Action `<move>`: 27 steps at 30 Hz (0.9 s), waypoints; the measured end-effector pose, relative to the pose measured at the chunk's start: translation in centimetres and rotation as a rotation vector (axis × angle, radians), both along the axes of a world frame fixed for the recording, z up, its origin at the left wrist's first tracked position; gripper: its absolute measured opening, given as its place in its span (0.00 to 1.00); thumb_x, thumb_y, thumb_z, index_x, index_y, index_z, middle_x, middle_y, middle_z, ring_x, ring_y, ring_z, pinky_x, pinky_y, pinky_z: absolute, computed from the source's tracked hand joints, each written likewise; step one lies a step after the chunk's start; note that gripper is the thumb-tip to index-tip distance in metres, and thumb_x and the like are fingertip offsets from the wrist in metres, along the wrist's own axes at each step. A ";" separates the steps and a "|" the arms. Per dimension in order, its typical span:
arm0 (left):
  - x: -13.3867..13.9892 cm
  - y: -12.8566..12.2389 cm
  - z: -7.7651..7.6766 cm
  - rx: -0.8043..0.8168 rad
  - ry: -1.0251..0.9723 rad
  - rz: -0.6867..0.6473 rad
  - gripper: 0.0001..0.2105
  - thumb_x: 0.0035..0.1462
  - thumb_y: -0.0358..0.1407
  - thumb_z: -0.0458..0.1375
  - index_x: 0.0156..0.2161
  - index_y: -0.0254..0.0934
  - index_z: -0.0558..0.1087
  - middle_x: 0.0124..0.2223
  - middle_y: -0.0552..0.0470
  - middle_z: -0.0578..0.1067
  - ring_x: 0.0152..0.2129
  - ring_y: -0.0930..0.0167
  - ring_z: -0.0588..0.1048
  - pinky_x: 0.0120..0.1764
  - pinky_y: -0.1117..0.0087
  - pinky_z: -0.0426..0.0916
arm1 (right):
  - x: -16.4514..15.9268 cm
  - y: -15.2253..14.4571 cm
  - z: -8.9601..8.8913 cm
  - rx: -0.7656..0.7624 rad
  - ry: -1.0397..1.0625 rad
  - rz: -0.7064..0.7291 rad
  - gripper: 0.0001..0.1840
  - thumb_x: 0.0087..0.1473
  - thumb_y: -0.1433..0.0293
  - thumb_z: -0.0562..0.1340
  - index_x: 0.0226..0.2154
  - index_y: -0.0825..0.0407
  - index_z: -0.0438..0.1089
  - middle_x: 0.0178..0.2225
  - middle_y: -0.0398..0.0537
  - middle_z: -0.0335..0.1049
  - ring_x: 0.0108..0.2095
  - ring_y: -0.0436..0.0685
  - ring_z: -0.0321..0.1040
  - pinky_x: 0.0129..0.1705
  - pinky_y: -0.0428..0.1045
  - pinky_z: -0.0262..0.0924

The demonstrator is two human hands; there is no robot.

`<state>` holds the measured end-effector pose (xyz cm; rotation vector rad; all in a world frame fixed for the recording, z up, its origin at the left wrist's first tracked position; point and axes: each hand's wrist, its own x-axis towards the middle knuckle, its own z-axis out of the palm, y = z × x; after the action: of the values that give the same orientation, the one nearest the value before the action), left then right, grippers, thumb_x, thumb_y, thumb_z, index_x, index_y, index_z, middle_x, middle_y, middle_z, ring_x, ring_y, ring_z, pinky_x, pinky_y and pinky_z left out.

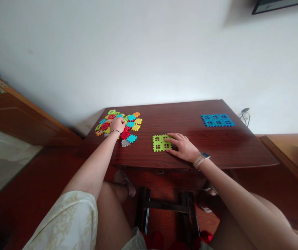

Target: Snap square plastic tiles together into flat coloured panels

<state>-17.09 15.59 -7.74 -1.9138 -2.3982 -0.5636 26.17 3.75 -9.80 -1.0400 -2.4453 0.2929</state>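
My left hand reaches into a pile of small interlocking plastic tiles at the table's left side. Its fingers are bent together, and whatever they pinch is hidden beneath them. The tiles are red, yellow, green, blue, orange and grey, with notched edges. My right hand lies flat with fingers spread, its fingertips resting on the right edge of a lime green panel of joined window tiles. Farther right lies a flat blue panel of several joined window tiles, apart from both hands.
The dark wooden table stands near a white wall. Black cables hang past its right end. Below the front edge are a drawer handle and a dark stool frame between my legs. A wooden door is at the left.
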 end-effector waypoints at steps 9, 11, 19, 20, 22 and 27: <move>3.3 -1.7 1.5 0.291 -0.260 0.017 0.05 0.65 0.28 0.55 0.41 0.38 0.72 0.49 0.46 0.78 0.47 0.65 0.76 0.55 0.62 0.72 | -0.1 0.0 0.1 -0.001 -0.008 -0.008 0.27 0.68 0.51 0.64 0.64 0.41 0.73 0.69 0.55 0.66 0.68 0.72 0.62 0.66 0.71 0.62; 5.0 -2.5 1.3 0.351 -0.408 -0.037 0.06 0.63 0.29 0.59 0.44 0.38 0.71 0.48 0.46 0.78 0.45 0.66 0.77 0.53 0.63 0.74 | -0.1 -0.1 0.1 0.001 -0.004 -0.007 0.27 0.68 0.51 0.64 0.64 0.41 0.73 0.69 0.55 0.66 0.68 0.72 0.62 0.66 0.71 0.62; 14.4 -9.9 -1.0 0.176 -1.079 -0.351 0.14 0.62 0.45 0.65 0.45 0.39 0.73 0.46 0.46 0.79 0.42 0.65 0.81 0.44 0.61 0.82 | -0.2 -0.3 0.5 0.012 0.000 -0.004 0.25 0.68 0.51 0.64 0.63 0.41 0.73 0.68 0.56 0.66 0.67 0.72 0.63 0.66 0.71 0.62; 15.3 -10.7 -1.2 0.158 -1.093 -0.375 0.14 0.62 0.47 0.65 0.44 0.39 0.73 0.46 0.47 0.79 0.41 0.65 0.82 0.44 0.62 0.83 | -0.2 -0.3 0.5 0.013 0.001 -0.003 0.25 0.68 0.52 0.64 0.63 0.41 0.73 0.68 0.56 0.66 0.67 0.72 0.63 0.66 0.71 0.62; 16.7 -12.0 -1.6 0.128 -1.100 -0.418 0.16 0.63 0.50 0.65 0.43 0.40 0.73 0.43 0.48 0.80 0.39 0.65 0.82 0.41 0.63 0.83 | -0.2 -0.3 0.5 0.012 -0.004 -0.005 0.26 0.68 0.51 0.63 0.64 0.41 0.73 0.69 0.56 0.66 0.68 0.72 0.63 0.66 0.71 0.63; 18.0 -13.4 -2.0 0.077 -1.100 -0.494 0.19 0.62 0.53 0.65 0.43 0.40 0.71 0.42 0.49 0.79 0.36 0.66 0.82 0.36 0.67 0.80 | -0.3 -0.4 0.6 0.007 -0.016 -0.007 0.27 0.68 0.52 0.63 0.65 0.41 0.72 0.69 0.56 0.65 0.69 0.72 0.62 0.67 0.71 0.62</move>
<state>0.87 2.18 -9.75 -2.5714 -2.1346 -2.1658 25.91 3.34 -9.25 -1.0524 -2.4549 0.2747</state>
